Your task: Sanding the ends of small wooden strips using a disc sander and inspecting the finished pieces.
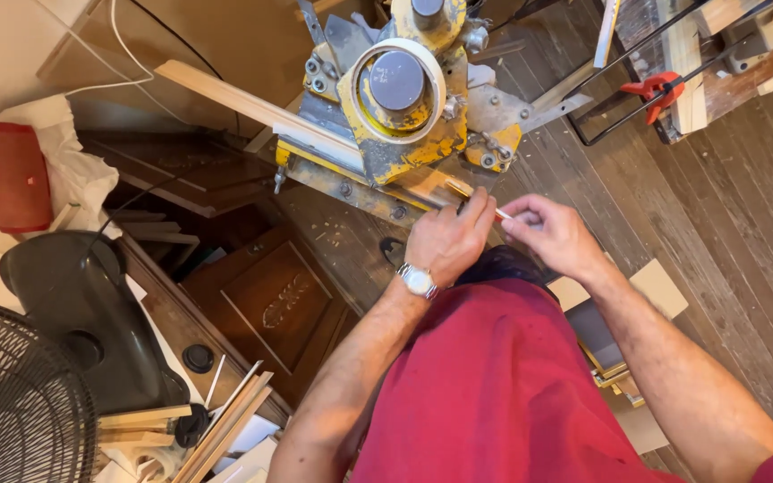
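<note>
A worn yellow machine (404, 107) with a round grey cap stands at the top middle, a roll of white tape (437, 85) ringed around its cap. A long pale wood strip (252, 107) lies across its bed, running up to the left. My left hand (447, 240), with a wristwatch, is closed around a thin pencil-like stick (460, 191) at the machine's front edge. My right hand (555, 234) pinches the same stick's other end just to the right. Both hands hover over my red-clothed lap.
A black fan (20, 402) and a dark plastic base (82, 313) sit lower left, with wood offcuts (216, 429) beside them. A carved dark wood panel (275, 304) lies below the machine. A red clamp (659, 89) is upper right on the plank floor.
</note>
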